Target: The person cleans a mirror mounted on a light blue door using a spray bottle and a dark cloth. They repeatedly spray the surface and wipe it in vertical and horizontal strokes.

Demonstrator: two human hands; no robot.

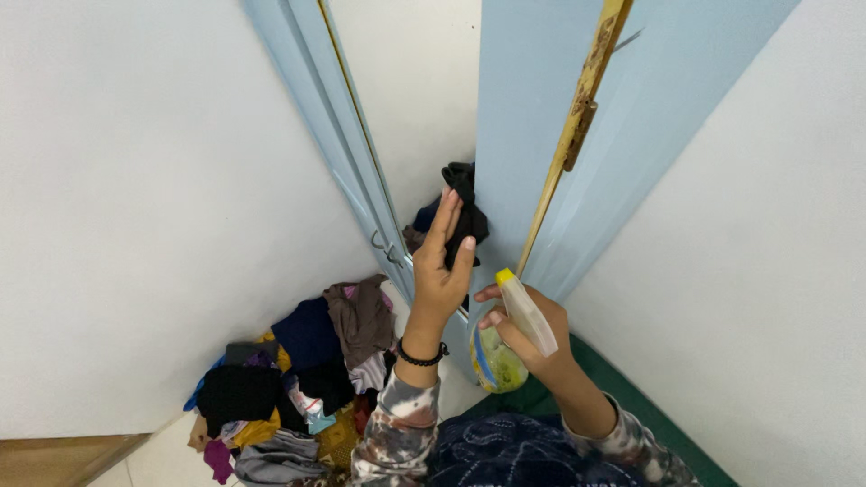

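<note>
Two hands busy: left hand (440, 271) pinching black cloth (465, 212) against blue door (523, 135); right hand (532, 329) gripping yellow-green spray bottle (505, 347)

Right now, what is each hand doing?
Left hand: fingers pressing a black cloth against the light blue door.
Right hand: closed around a spray bottle.

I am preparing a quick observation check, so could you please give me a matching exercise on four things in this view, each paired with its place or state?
Column one:
1. black cloth
2. spray bottle
3. pile of clothes
4. black wristband

Column two:
A. heaped on the floor by the wall
B. pressed against the pale blue door by the left hand
C. around the left wrist
D. held in the right hand

Right pairs: 1-B, 2-D, 3-A, 4-C.
</note>
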